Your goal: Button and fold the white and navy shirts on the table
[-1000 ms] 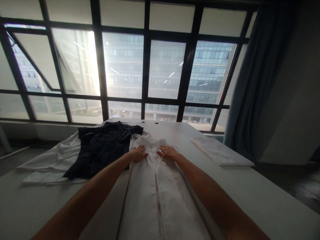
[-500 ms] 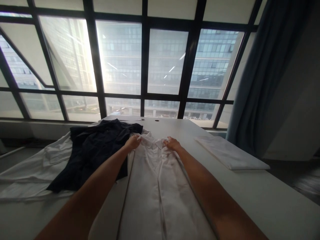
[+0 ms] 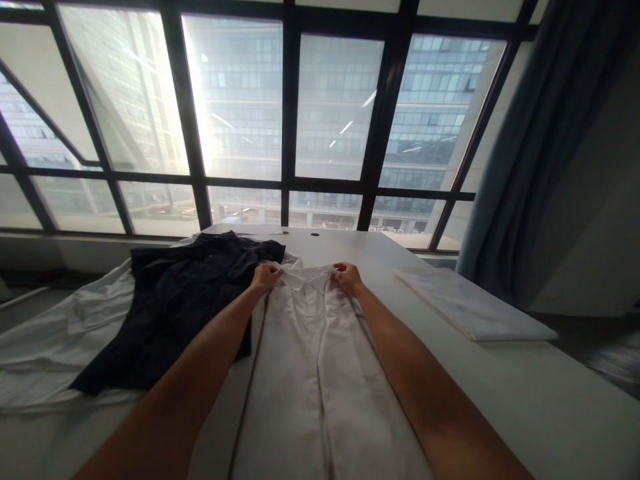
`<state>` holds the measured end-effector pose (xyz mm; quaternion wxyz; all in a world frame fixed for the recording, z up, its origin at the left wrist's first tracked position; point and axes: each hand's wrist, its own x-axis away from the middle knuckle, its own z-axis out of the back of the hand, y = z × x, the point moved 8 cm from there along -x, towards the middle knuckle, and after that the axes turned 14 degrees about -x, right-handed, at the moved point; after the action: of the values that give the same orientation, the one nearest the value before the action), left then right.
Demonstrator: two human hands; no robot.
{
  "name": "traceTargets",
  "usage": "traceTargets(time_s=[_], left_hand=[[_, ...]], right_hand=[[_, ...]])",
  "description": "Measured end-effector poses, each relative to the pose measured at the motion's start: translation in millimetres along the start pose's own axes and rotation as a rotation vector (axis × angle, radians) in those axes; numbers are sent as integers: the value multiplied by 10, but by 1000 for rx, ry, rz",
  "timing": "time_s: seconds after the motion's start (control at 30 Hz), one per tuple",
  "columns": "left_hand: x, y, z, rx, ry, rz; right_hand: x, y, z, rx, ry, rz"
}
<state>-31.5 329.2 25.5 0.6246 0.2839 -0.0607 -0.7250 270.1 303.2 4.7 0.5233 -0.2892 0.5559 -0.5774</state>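
A white shirt (image 3: 310, 360) lies lengthwise down the middle of the white table (image 3: 500, 393), folded narrow, collar at the far end. My left hand (image 3: 266, 275) is closed on the left side of the collar. On the collar's right side, my right hand (image 3: 346, 274) grips it the same way. Both arms stretch forward over the shirt's sides.
A dark navy garment (image 3: 180, 300) lies left of the shirt, on top of another white garment (image 3: 60, 340) spread to the table's left edge. A folded white cloth (image 3: 470, 307) rests at the right. Large windows and a grey curtain (image 3: 540, 147) stand beyond the table.
Both hands slid up from lying flat below the collar to the collar's ends and closed on it. The collar now looks pulled taut and wider between them.
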Motion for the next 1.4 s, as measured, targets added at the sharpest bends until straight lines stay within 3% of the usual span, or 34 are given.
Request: traceTargets(time_s=[0.27,0.33,0.43,0.67,0.73,0.8,0.87,0.93,1.0,1.23,1.4], left_hand=[[-102,-73,-28,165,-306,-53],[-126,-66,33,127,-277,-67],[-124,33,115,-19,-130,-99],[129,332,-56,-348,-25,-168],[207,411,-107,-391,-25,-254],[267,437,-218,-442,-122,-320],[300,391,-334,-484,-257,-308],[300,352,-384,-495,-318,-275],[272,372,-366,-469,-280,-275],[144,434,-67,-188,100,-233],[-8,289,5,0,96,-122]], right_hand=[[90,-58,57,269,1,72],[134,-111,44,330,-13,89],[230,-204,-25,456,-43,142],[514,-498,-214,708,-92,346],[571,-529,-311,727,-188,379],[602,-455,-421,755,-337,318],[616,-340,-486,785,-451,211],[614,-271,-499,797,-483,145],[596,-276,-476,794,-437,154],[526,-325,-222,796,-106,140],[377,-276,-81,619,-23,81]])
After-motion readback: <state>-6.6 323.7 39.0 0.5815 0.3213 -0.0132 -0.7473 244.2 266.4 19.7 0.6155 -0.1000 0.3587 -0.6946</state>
